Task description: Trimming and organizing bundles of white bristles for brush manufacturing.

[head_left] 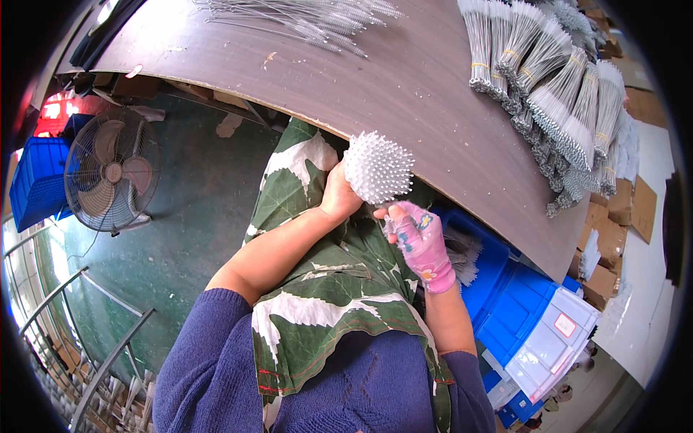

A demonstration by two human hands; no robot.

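Note:
A round bundle of thin tube brushes (379, 167) is held at the table's near edge, its white-tipped ends packed into a dome facing up. My bare left hand (339, 193) is closed around its left side, below the tips. Just under the bundle's lower right is my right hand (419, 245), in a pink flowered fingerless glove. Its fingers are curled with thumb and forefinger close together; what they pinch, if anything, I cannot make out. The bundle's shafts are hidden beneath its head.
Loose tube brushes (310, 22) lie across the far side of the brown table (404, 86). Banded brush bundles (570, 108) are piled at its right end. Blue bins (505, 307) stand below on the right, with more brushes beside my right wrist. A floor fan (113, 173) is at left.

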